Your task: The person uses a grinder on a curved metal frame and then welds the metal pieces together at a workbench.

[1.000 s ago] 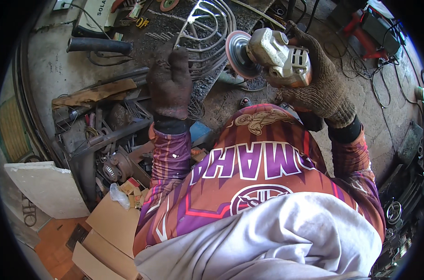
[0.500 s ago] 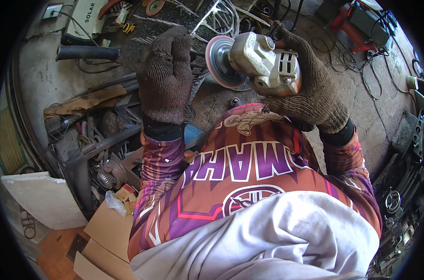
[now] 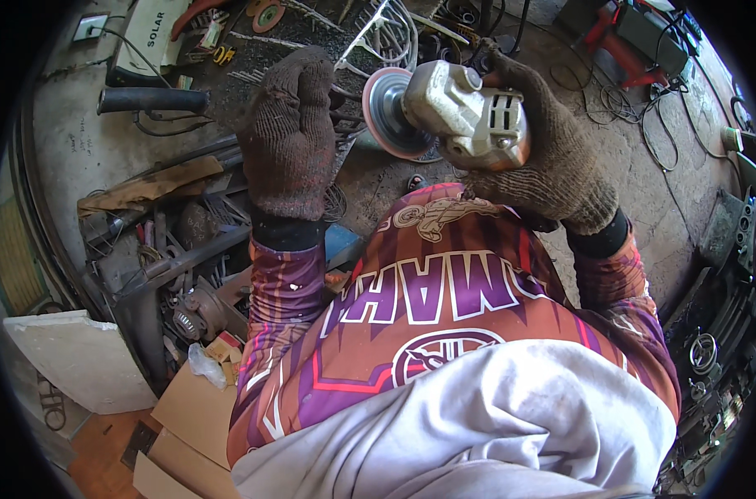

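My right hand (image 3: 552, 141), in a brown knitted glove, is wrapped round the body of a worn, pale angle grinder (image 3: 469, 116). The grinder's round disc (image 3: 388, 112), reddish at the rim and grey in the middle, points left towards my other hand. My left hand (image 3: 290, 137), in the same kind of glove, is closed with its fingers curled. A thin dark metal piece (image 3: 342, 93) juts from its right side, close to the disc; the rest of it is hidden by the glove. Whether disc and metal touch I cannot tell.
A workbench (image 3: 70, 125) at the left bears a black tubular handle (image 3: 153, 101) and a white box (image 3: 149, 37). Below are scrap metal and a cardboard box (image 3: 187, 424). Ahead stands a white metal frame (image 3: 386, 33). Cables (image 3: 627, 112) and a red-and-black machine (image 3: 623, 46) lie at far right.
Both hands and the grinder have shifted slightly left, along with a small shift of the whole view. The grip of each hand looks the same.
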`<action>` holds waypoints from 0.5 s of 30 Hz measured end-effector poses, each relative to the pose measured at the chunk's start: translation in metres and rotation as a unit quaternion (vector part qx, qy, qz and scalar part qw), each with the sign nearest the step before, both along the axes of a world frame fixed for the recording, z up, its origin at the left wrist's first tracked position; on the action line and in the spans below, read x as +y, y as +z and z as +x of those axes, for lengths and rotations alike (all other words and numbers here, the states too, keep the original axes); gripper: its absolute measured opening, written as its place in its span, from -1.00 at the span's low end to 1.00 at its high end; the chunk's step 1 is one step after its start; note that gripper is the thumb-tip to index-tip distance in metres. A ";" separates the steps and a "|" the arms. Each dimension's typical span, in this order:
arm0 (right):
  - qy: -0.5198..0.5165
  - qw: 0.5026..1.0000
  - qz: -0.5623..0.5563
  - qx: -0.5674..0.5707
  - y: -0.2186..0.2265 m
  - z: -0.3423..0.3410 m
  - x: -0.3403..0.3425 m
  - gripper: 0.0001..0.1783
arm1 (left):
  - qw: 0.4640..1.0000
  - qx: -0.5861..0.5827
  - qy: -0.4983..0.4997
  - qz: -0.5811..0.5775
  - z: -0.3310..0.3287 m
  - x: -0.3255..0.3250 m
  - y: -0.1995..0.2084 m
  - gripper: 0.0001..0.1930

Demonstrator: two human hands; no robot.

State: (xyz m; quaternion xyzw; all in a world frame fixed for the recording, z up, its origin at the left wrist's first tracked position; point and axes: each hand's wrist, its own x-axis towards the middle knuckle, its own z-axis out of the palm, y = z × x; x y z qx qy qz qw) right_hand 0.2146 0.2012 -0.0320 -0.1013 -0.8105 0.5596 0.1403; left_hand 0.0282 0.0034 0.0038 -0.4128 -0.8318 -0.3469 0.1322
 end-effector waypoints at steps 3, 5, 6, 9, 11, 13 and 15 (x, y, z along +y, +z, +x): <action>0.015 0.999 -0.029 -0.012 0.003 0.000 0.001 0.19 | 0.999 0.027 -0.020 0.023 -0.008 0.003 -0.005 -0.80; 0.010 1.000 -0.014 0.008 0.000 0.004 0.004 0.19 | 1.000 0.015 -0.014 0.012 -0.010 0.003 -0.003 -0.82; 0.009 1.000 -0.007 0.018 -0.001 0.005 0.005 0.20 | 1.000 -0.015 0.000 -0.006 -0.011 0.003 0.004 -0.83; -0.011 1.000 0.001 0.024 0.000 0.009 0.007 0.23 | 0.996 0.040 -0.009 -0.079 -0.021 0.015 0.031 -0.78; -0.046 0.996 0.066 0.045 0.000 0.008 0.006 0.21 | 0.973 0.143 -0.067 -0.168 -0.037 0.022 0.048 -0.77; -0.072 0.989 0.113 0.055 0.000 0.005 0.005 0.21 | 0.909 0.260 -0.159 -0.284 -0.059 0.032 0.058 -0.78; -0.055 0.987 0.131 0.069 0.005 -0.001 0.000 0.22 | 0.937 0.134 -0.047 -0.319 -0.042 0.033 0.082 -0.69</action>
